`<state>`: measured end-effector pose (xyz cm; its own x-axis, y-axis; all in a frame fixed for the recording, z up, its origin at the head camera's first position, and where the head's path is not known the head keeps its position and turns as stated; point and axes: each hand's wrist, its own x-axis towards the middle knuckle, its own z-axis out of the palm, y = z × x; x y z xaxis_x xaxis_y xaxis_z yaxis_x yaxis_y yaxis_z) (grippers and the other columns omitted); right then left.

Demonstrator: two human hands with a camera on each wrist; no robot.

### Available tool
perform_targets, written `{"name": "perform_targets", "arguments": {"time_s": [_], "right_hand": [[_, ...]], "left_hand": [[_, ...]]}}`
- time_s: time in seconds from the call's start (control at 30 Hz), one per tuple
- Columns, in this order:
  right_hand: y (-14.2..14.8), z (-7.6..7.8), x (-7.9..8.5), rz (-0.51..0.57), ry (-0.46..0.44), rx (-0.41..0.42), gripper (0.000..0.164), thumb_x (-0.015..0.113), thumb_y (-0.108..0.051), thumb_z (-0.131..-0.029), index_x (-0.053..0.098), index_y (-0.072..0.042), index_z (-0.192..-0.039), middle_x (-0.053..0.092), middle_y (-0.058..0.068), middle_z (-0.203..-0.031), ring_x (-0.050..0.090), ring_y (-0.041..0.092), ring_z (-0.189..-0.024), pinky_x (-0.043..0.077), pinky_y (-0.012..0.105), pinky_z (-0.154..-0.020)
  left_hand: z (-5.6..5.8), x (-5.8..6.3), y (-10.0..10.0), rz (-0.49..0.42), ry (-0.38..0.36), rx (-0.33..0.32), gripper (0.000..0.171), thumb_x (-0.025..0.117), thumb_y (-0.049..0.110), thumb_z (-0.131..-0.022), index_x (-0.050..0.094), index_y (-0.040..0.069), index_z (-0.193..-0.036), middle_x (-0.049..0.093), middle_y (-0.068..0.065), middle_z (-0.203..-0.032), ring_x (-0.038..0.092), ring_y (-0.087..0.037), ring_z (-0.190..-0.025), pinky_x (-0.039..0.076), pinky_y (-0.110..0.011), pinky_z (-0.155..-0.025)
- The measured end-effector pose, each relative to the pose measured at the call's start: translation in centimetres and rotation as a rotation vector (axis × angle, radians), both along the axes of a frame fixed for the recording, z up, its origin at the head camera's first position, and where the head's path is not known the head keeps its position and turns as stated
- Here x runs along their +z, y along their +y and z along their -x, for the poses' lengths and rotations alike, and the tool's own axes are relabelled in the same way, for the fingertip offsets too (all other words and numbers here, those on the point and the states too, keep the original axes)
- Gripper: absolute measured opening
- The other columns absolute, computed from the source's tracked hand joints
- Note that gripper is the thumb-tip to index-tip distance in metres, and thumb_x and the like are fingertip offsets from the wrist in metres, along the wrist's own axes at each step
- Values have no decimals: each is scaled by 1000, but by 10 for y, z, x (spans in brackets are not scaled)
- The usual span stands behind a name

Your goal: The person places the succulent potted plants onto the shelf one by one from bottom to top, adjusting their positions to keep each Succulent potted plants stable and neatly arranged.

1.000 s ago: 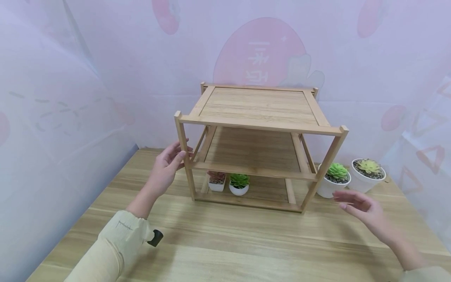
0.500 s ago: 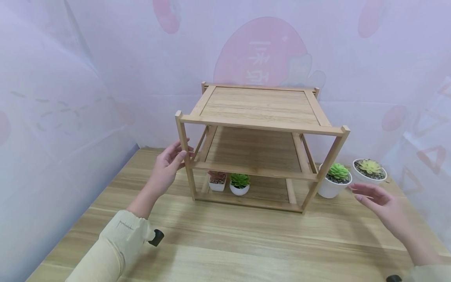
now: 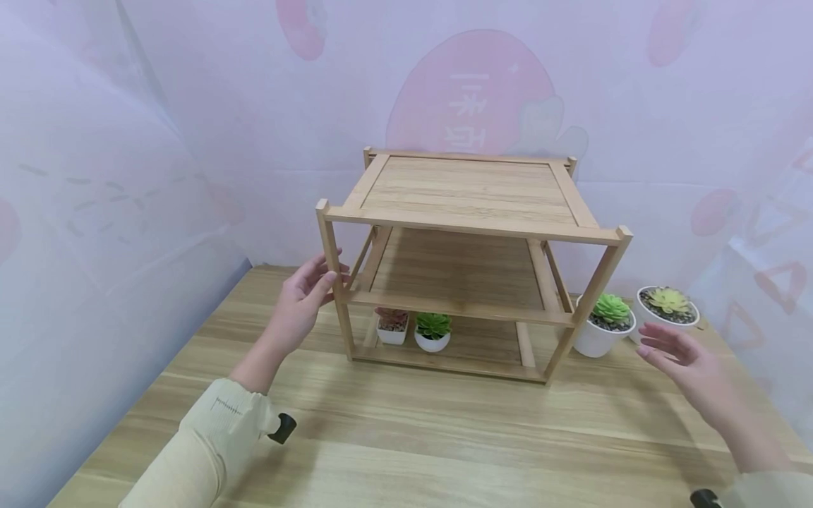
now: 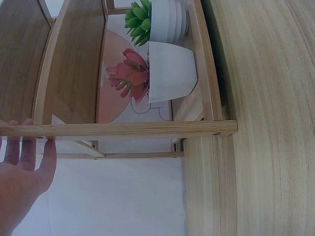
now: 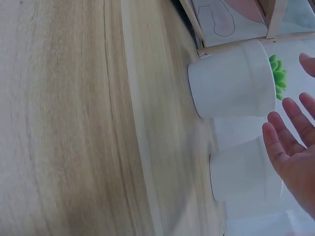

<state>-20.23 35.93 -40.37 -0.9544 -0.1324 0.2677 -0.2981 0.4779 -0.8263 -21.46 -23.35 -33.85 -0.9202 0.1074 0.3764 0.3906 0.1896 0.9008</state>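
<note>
A wooden three-tier rack (image 3: 473, 187) stands on the table. My left hand (image 3: 298, 293) holds its left front post, thumb in front and fingers behind. Two small potted succulents sit on the lowest shelf: a reddish one (image 4: 130, 76) in a white square pot and a green one (image 3: 432, 330) in a round white pot. My right hand (image 3: 682, 363) hovers with relaxed fingers and holds nothing. Close to it, right of the rack, are two larger white pots, one with a bright green succulent (image 3: 597, 339) and one with a yellow-green succulent (image 3: 668, 303).
The wood-grain table (image 3: 406, 437) extends in front of the rack. A pale printed cloth (image 3: 267, 127) hangs behind and along both sides. Dark straps (image 3: 282, 428) show at the wrists.
My right hand has moved right, away from the rack, to in front of the larger pots; over the last half second it has barely shifted. My left hand stays on the post.
</note>
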Motion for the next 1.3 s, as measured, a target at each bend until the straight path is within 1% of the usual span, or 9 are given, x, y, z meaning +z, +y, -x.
{"name": "perform_targets", "arguments": {"time_s": [0.13, 0.27, 0.37, 0.5, 0.73, 0.9, 1.03, 1.13, 1.3], "right_hand": [[0, 3, -5, 52, 0, 15, 43, 63, -5, -102, 54, -14, -144, 58, -33, -122, 57, -14, -108, 49, 5, -85], [1, 9, -7, 20, -54, 11, 53, 62, -9, -104, 42, -3, -152, 54, -31, -126, 53, -17, -109, 47, 4, -86], [-1, 13, -7, -37, -102, 9, 66, 62, -14, -105, 27, 8, -156, 56, -2, -142, 48, -19, -110, 45, 4, -85], [-4, 18, -8, -76, -146, 7, 73, 61, -18, -105, 18, 9, -158, 32, 38, -153, 44, -19, -110, 44, 4, -84], [-7, 23, -10, -72, -138, 9, 80, 63, -20, -104, 13, 5, -161, 27, 40, -155, 43, -14, -111, 42, 3, -84], [-10, 28, -11, -54, -134, 18, 82, 65, -17, -103, 11, 4, -161, 27, 40, -154, 45, -14, -113, 43, 3, -85], [-14, 34, -12, -46, -154, 29, 84, 64, -15, -103, 7, 5, -161, 25, 39, -156, 48, 14, -134, 44, 4, -88], [-16, 39, -13, -34, -154, 30, 84, 65, -14, -102, 8, 5, -161, 27, 39, -155, 45, 29, -139, 44, 4, -89], [-21, 44, -17, 22, -144, 38, 82, 66, -13, -102, 11, 5, -161, 31, 40, -152, 50, -5, -117, 46, 7, -88]], "left_hand": [[0, 0, 0, 0, 2, -4, 48, 45, 21, -112, 39, 4, -156, 53, -28, -137, 55, -39, -127, 49, -52, -106], [-1, 0, 1, -5, 7, -8, 48, 45, 21, -112, 39, 3, -156, 52, -29, -137, 55, -39, -126, 49, -53, -106], [-1, 1, 1, -6, 8, -7, 49, 45, 22, -112, 39, 3, -156, 52, -29, -137, 55, -38, -126, 50, -50, -106], [-1, 1, 1, -3, 7, -4, 48, 45, 21, -112, 39, 3, -156, 53, -27, -136, 56, -39, -126, 51, -45, -105], [-2, 1, 3, -22, -4, 3, 47, 46, 20, -112, 40, 3, -155, 55, -25, -135, 57, -39, -125, 53, -38, -103], [-2, 3, 3, -23, -5, 4, 46, 44, 19, -112, 40, 2, -155, 53, -28, -135, 58, -35, -123, 52, -43, -105], [-1, 3, 3, -24, -4, 7, 46, 45, 18, -112, 40, 3, -155, 55, -24, -133, 58, -36, -124, 52, -45, -105], [-1, 2, 2, -26, -7, 8, 46, 45, 18, -112, 40, 2, -155, 56, -21, -133, 57, -38, -125, 52, -42, -104], [-1, 1, 1, -41, -12, -7, 47, 45, 20, -112, 39, 1, -155, 54, -25, -135, 55, -40, -126, 53, -39, -103]]}}
